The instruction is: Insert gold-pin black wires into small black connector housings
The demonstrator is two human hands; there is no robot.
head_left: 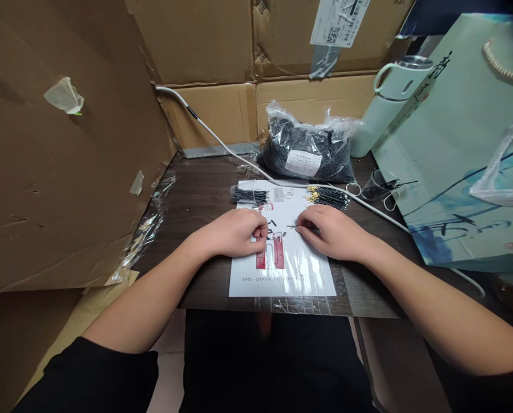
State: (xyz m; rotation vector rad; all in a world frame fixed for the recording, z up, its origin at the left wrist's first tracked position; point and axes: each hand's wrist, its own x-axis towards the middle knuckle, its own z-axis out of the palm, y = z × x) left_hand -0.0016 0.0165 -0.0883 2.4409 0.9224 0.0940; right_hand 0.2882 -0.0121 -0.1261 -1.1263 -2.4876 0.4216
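Observation:
My left hand rests over the left part of a printed sheet, fingers curled and closed; what lies in them, if anything, is hidden. My right hand is over the sheet's right side, thumb and forefinger pinching a short thin dark wire-like piece that points left. Between the hands lie small black pieces, near a red printed picture. Just beyond my left hand is a bundle of black wires, seemingly in a clear container. Behind my right hand lie black wires with gold-coloured ends.
A white cable crosses the dark table. At the back sits a clear bag of black wires. To the right stand a pale green bottle, a small clear cup and a large paper bag. Cardboard walls the left and back.

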